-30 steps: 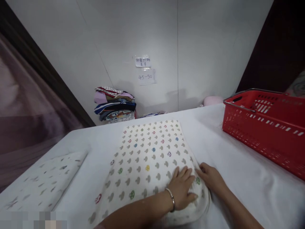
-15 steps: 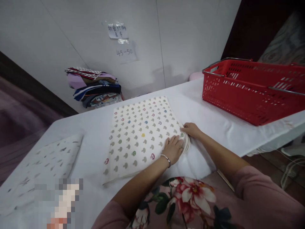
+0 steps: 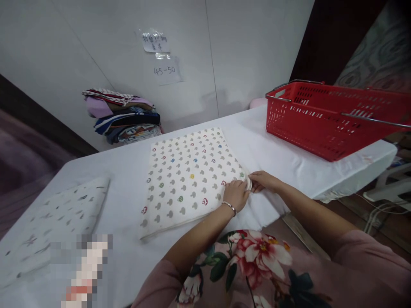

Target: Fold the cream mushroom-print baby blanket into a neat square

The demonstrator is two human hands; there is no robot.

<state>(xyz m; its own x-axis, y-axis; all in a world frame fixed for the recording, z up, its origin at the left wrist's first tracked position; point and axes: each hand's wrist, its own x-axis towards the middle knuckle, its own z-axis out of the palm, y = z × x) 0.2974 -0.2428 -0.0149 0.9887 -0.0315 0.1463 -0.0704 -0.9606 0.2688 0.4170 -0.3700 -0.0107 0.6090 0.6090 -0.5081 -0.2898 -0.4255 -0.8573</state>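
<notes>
Mushroom-print cloth [image 3: 186,175] lies folded flat on the white-covered table [image 3: 125,205], between the leaf-print cloth [image 3: 64,218] and the red shopping basket [image 3: 321,124]. Left hand [image 3: 236,193], bracelet at wrist: palm down on the cloth's near right corner, fingers close together. Right hand [image 3: 261,180]: at the same corner, fingertips on its layered edge; whether thumb and fingers pinch it, cannot tell. Stacked folded fabrics [image 3: 123,115] stand beyond the table's far edge, against the wall.
</notes>
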